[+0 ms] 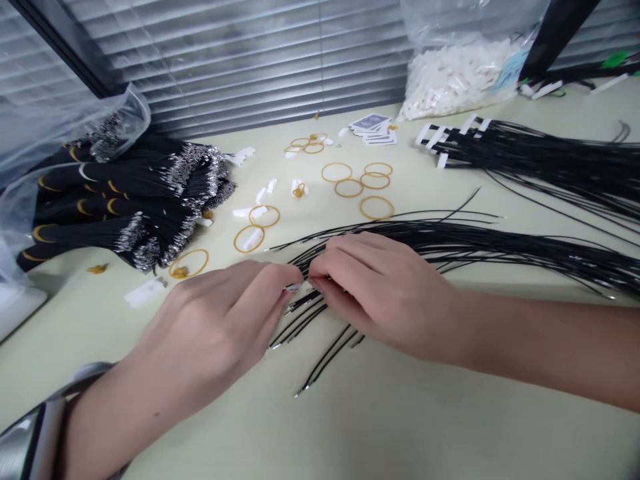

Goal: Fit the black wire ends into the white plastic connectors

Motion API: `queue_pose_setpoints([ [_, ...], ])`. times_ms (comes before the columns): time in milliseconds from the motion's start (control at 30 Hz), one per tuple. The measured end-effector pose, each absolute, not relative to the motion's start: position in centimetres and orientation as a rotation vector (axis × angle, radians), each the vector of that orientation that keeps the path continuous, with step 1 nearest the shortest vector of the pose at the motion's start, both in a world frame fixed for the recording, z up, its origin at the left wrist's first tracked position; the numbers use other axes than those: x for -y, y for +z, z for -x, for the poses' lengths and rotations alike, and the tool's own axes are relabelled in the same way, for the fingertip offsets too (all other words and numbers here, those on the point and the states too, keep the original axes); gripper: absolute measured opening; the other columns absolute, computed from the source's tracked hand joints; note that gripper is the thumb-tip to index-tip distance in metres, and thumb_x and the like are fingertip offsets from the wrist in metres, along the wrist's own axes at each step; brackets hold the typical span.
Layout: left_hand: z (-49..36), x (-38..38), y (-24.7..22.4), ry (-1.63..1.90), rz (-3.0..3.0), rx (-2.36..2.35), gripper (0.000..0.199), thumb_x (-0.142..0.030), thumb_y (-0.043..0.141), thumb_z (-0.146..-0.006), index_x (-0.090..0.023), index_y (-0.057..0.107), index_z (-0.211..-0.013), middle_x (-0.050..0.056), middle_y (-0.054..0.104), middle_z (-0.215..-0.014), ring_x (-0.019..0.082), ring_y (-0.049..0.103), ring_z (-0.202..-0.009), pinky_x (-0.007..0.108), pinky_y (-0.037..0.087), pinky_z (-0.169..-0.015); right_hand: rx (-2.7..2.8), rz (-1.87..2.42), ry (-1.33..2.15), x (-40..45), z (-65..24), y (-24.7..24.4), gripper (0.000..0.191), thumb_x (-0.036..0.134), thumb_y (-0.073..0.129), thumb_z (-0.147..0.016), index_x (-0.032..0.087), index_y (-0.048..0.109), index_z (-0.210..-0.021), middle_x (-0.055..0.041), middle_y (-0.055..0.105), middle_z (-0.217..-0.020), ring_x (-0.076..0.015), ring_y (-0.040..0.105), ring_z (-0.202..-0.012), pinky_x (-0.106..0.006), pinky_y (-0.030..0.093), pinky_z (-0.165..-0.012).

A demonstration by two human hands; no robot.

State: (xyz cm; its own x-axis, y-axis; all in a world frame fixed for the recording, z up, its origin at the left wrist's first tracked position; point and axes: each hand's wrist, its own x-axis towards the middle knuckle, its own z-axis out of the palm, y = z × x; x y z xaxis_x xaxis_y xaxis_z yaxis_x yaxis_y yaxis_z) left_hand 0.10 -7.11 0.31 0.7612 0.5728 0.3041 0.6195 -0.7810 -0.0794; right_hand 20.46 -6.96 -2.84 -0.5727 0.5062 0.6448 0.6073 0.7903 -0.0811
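My left hand (215,327) is closed in a pinch, with a bit of a small white connector (293,288) showing at the fingertips. Facing it almost tip to tip, my right hand (390,287) pinches a black wire whose end is mostly hidden by the fingers. Under and around the right hand lies a loose bundle of black wires (500,243) with shiny metal terminals at their ends. Several wire ends (313,380) fan out on the table below the hands.
Tied black wire bundles (100,207) lie in a plastic bag at left. Rubber bands (377,208) and white scraps (145,292) are scattered behind my hands. A bag of white connectors (460,77), printed cards (373,127) and wires with white connectors (525,147) are farther back on the table (400,420).
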Motion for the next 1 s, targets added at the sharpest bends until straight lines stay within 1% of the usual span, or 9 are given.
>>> queue_pose_setpoints([
  [133, 0.0, 6.8, 0.2, -0.552, 2.832, 1.152, 0.015, -0.021, 0.052, -0.088, -0.022, 0.049, -0.102, -0.002, 0.063, -0.084, 0.011, 0.061, -0.071, 0.023, 0.042, -0.059, 2.194, 0.849, -0.065, 7.0, -20.6, -2.3, 0.018, 0.008, 0.043, -0.089, 0.008, 0.060, -0.083, -0.0083, 0.056, -0.080, -0.0134, 0.049, -0.074, -0.027, 0.043, -0.069],
  [200, 0.0, 6.3, 0.2, -0.680, 2.847, 1.292, 0.014, -0.022, 0.055, -0.087, -0.024, 0.050, -0.100, -0.004, 0.064, -0.088, 0.010, 0.062, -0.076, 0.020, 0.046, -0.063, 2.087, 0.846, -0.059, 7.2, -20.7, -2.0, 0.017, 0.008, 0.044, -0.089, 0.010, 0.059, -0.082, -0.0097, 0.055, -0.086, -0.0137, 0.049, -0.080, -0.028, 0.044, -0.073],
  [333, 0.1, 5.4, 0.2, -0.873, 2.954, 1.485, 0.007, -0.022, 0.057, -0.086, -0.024, 0.054, -0.092, -0.004, 0.063, -0.086, 0.010, 0.062, -0.080, 0.019, 0.050, -0.071, 1.999, 0.829, -0.005, 7.5, -20.8, -1.7, 0.015, 0.010, 0.044, -0.090, 0.016, 0.057, -0.085, -0.0055, 0.053, -0.087, -0.0104, 0.050, -0.076, -0.026, 0.045, -0.069],
  [400, 0.1, 5.1, 0.1, -0.969, 3.042, 1.550, 0.006, -0.021, 0.057, -0.085, -0.023, 0.055, -0.091, -0.003, 0.062, -0.087, 0.008, 0.063, -0.079, 0.016, 0.051, -0.069, 2.014, 0.840, 0.082, 7.5, -20.8, -1.7, 0.015, 0.015, 0.044, -0.091, 0.017, 0.057, -0.083, -0.0026, 0.054, -0.081, -0.0084, 0.051, -0.070, -0.023, 0.046, -0.063],
  [500, 0.1, 5.1, 0.0, -1.098, 3.119, 1.642, 0.007, -0.020, 0.057, -0.086, -0.023, 0.056, -0.092, -0.002, 0.061, -0.088, 0.007, 0.061, -0.079, 0.013, 0.051, -0.068, 2.017, 0.861, 0.193, 7.5, -20.6, -1.8, 0.023, 0.021, 0.042, -0.092, 0.017, 0.055, -0.074, -0.0009, 0.052, -0.071, -0.0068, 0.050, -0.062, -0.020, 0.045, -0.055],
  [700, -0.2, 5.5, 0.2, -1.148, 3.231, 1.735, 0.009, -0.021, 0.057, -0.085, -0.024, 0.058, -0.094, -0.002, 0.064, -0.083, 0.009, 0.063, -0.074, 0.016, 0.050, -0.062, 2.063, 0.852, 0.066, 7.2, -20.4, -2.4, 0.027, 0.013, 0.033, -0.093, 0.013, 0.059, -0.082, -0.0040, 0.047, -0.075, -0.0087, 0.044, -0.065, -0.021, 0.043, -0.056],
  [833, -0.5, 5.8, 0.2, -1.083, 3.317, 1.700, 0.009, -0.020, 0.057, -0.085, -0.023, 0.057, -0.093, -0.002, 0.065, -0.075, 0.010, 0.062, -0.069, 0.017, 0.048, -0.055, 2.122, 0.756, -0.106, 7.2, -20.6, -2.9, 0.023, 0.006, 0.038, -0.090, 0.009, 0.059, -0.099, -0.0065, 0.054, -0.081, -0.0112, 0.049, -0.075, -0.025, 0.045, -0.068],
  [900, -0.6, 6.0, 0.3, -1.052, 3.322, 1.683, 0.009, -0.019, 0.058, -0.084, -0.024, 0.057, -0.092, -0.002, 0.066, -0.078, 0.010, 0.062, -0.069, 0.016, 0.048, -0.054, 2.126, 0.779, -0.097, 7.3, -20.7, -2.9, 0.021, 0.007, 0.040, -0.090, 0.010, 0.059, -0.100, -0.0061, 0.056, -0.081, -0.0115, 0.050, -0.077, -0.025, 0.045, -0.072],
  [1000, -0.6, 6.1, 0.4, -1.051, 3.323, 1.679, 0.011, -0.018, 0.058, -0.084, -0.026, 0.058, -0.091, -0.004, 0.067, -0.080, 0.009, 0.063, -0.069, 0.015, 0.048, -0.054, 2.127, 0.782, -0.064, 7.3, -20.7, -2.7, 0.019, 0.008, 0.041, -0.091, 0.009, 0.058, -0.099, -0.0052, 0.058, -0.081, -0.0108, 0.050, -0.076, -0.024, 0.044, -0.072],
])
